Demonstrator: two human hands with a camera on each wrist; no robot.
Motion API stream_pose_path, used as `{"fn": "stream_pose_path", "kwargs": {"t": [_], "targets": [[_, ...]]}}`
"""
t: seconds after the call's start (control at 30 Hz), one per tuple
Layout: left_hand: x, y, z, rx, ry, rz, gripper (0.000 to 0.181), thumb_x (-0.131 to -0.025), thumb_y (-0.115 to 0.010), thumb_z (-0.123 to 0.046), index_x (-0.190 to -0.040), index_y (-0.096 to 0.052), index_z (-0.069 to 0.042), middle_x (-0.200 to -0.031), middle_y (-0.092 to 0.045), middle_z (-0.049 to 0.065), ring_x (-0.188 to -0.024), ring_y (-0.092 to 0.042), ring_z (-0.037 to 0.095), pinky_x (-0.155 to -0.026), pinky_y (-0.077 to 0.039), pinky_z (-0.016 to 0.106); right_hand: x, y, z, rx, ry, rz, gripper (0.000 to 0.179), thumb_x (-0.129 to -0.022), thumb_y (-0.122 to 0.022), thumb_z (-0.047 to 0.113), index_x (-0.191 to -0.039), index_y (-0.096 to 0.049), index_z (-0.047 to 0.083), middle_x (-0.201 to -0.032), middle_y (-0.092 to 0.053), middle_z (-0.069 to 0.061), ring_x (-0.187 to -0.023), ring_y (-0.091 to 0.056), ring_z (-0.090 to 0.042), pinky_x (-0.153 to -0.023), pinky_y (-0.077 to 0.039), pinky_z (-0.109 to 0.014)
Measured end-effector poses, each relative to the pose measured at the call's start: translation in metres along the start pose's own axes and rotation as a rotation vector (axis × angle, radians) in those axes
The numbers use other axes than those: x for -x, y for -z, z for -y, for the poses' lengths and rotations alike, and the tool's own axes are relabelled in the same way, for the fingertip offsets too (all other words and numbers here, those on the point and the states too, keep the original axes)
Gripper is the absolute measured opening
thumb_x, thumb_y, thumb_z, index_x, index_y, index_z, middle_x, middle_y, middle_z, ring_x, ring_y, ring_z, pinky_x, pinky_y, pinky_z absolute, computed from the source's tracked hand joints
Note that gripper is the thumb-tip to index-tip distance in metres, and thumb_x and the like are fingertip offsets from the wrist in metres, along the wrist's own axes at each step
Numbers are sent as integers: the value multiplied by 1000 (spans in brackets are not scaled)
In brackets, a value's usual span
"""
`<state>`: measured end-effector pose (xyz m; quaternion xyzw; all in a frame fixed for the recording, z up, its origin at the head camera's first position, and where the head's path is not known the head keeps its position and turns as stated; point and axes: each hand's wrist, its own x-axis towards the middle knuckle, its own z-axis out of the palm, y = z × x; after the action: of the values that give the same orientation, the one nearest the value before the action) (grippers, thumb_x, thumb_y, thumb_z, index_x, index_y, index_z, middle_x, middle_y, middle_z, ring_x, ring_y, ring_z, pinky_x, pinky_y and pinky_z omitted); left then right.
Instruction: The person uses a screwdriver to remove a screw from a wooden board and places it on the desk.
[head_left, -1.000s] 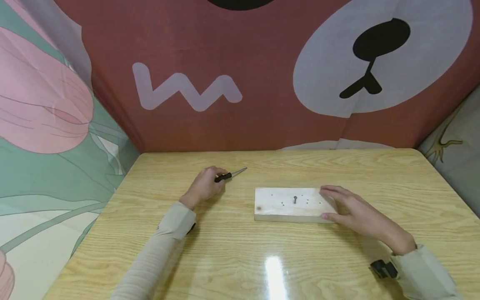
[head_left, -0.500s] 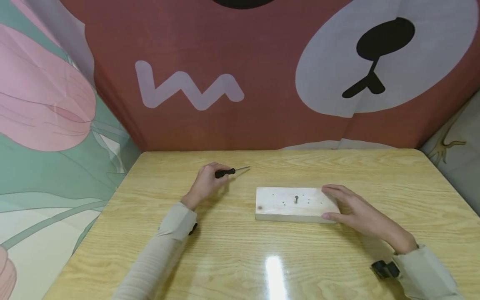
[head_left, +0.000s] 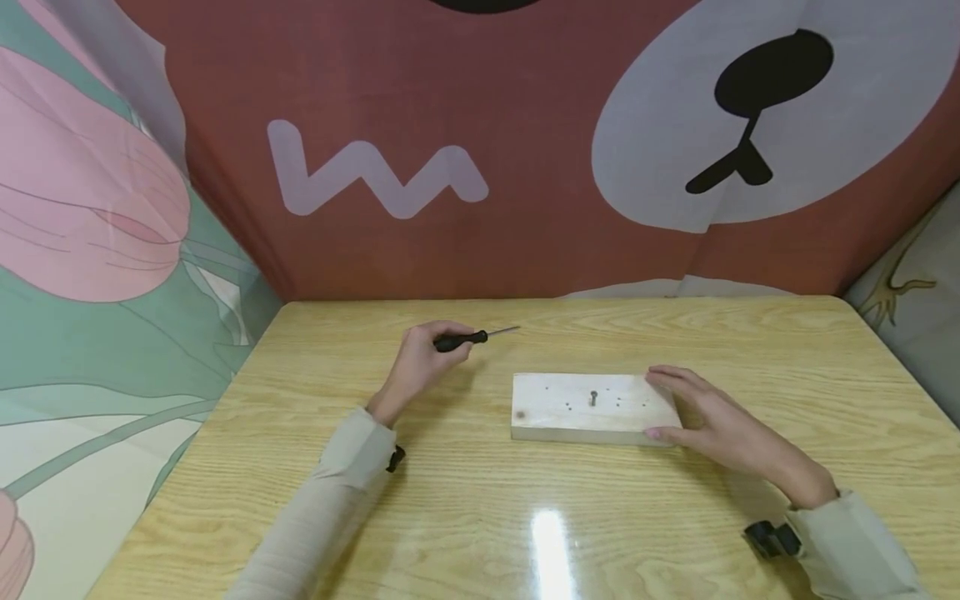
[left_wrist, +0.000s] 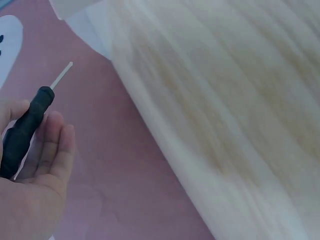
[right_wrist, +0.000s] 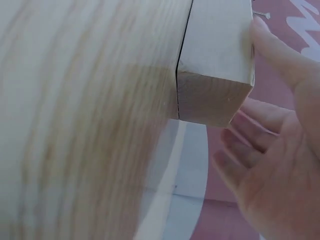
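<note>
A black-handled screwdriver [head_left: 463, 340] lies in my left hand [head_left: 418, 362], its thin metal shaft pointing right. In the left wrist view the thumb and fingers hold the black handle [left_wrist: 31, 122], clear of the tabletop. A pale rectangular wooden block [head_left: 551, 421] rests flat on the table, dotted with several small holes. From its middle a screw [head_left: 593, 398] sticks up. My right hand [head_left: 723, 429] grips the block's right end, thumb at the near edge and fingers at the far edge. The right wrist view shows the block's end face [right_wrist: 212, 97] beside that hand.
The wood-grain table [head_left: 450, 517] has a bright light reflection near its front. Behind it hangs a reddish printed cloth [head_left: 525, 250]; a floral cloth [head_left: 90, 350] hangs at the left. Black straps with cameras sit at both wrists.
My left hand has raised the screwdriver and shifted it slightly right and away, turning its shaft more level. The right hand and the block stay in place.
</note>
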<state>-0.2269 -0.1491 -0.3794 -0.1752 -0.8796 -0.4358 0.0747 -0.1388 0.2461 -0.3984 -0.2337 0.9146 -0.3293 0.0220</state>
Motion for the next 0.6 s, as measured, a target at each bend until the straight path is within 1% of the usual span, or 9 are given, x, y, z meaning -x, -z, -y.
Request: {"fn": "stream_pose_path", "kwargs": {"t": [0.07, 0.17, 0.3, 0.4, 0.6], "targets": [[1, -1, -5, 38, 1, 0, 15, -90, -72, -12, -105, -77, -12, -102, -75, 10, -64, -61, 13, -53, -49, 21, 0, 0, -2, 0, -13, 19, 77, -89, -74, 35, -146, -41, -4, -152, -37, -25, -138, -37, -48, -99, -39, -65], [2, -2, -12, 85, 1, -9, 14, -89, -74, -12, -103, -77, -12, -101, -75, 10, -63, -60, 13, -51, -48, 20, 1, 0, -4, 5, -19, 33, 80, -88, -75, 36, -148, -39, -2, -154, -35, -23, -139, -37, -47, -100, -40, -63], [3, -4, -20, 135, -18, -27, 14, -87, -77, -11, -101, -76, -9, -99, -75, 12, -68, -63, 12, -53, -50, 20, 1, 1, -7, 4, 5, 31, 81, -86, -77, 33, -148, -39, -2, -154, -36, -23, -139, -37, -46, -100, -41, -56], [4, -6, -26, 167, -38, -40, 15, -85, -78, -9, -100, -75, -6, -98, -74, 13, -71, -65, 13, -56, -52, 20, 2, 1, -8, -2, 6, 32, 80, -86, -78, 32, -148, -40, -1, -153, -36, -23, -138, -37, -46, -99, -42, -53], [5, -10, -36, 229, -62, -44, 15, -84, -79, -7, -97, -73, -3, -97, -74, 14, -74, -67, 12, -60, -55, 20, 1, 2, -8, -20, -15, 41, 82, -85, -78, 31, -149, -39, -1, -154, -35, -24, -138, -37, -47, -98, -42, -56]]}}
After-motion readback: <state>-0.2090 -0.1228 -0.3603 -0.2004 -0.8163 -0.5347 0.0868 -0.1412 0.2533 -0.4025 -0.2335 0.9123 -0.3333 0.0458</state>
